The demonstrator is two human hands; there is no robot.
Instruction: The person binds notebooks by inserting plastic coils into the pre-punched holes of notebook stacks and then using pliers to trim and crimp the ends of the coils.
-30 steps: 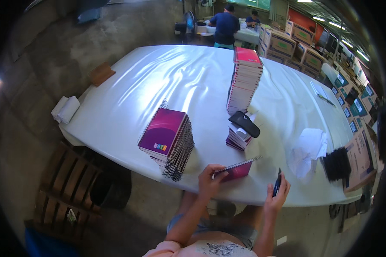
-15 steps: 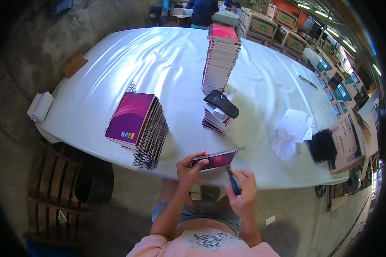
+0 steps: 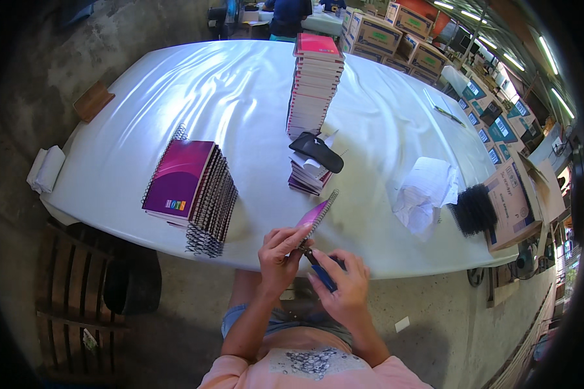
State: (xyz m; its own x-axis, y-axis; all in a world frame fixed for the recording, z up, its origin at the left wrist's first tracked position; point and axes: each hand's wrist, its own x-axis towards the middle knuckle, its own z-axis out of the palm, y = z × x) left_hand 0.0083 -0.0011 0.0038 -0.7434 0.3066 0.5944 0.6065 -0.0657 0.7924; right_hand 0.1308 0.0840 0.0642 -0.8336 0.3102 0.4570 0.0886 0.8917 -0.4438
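My left hand (image 3: 280,258) is closed round a purple spiral notebook (image 3: 313,214), held tilted at the table's near edge. The wire coil (image 3: 324,211) runs up its right side and pokes out past the far end. Blue-handled pliers (image 3: 323,275) are gripped in my right hand (image 3: 345,285), their jaws at the near end of the coil. My fingers partly hide where jaws and wire meet. To the left stands a stack of purple spiral notebooks (image 3: 178,178), coil ends sticking out.
A black pouch (image 3: 318,152) lies on a short stack of books, with a tall book stack (image 3: 313,91) behind. Crumpled white paper (image 3: 425,194), black coils (image 3: 472,211) and a carton (image 3: 512,204) are at the right. A person (image 3: 289,16) is at the far end.
The notebook has turned from lying crosswise to pointing away from me. My right hand has moved left and brought the pliers to its coil. The view has shifted slightly.
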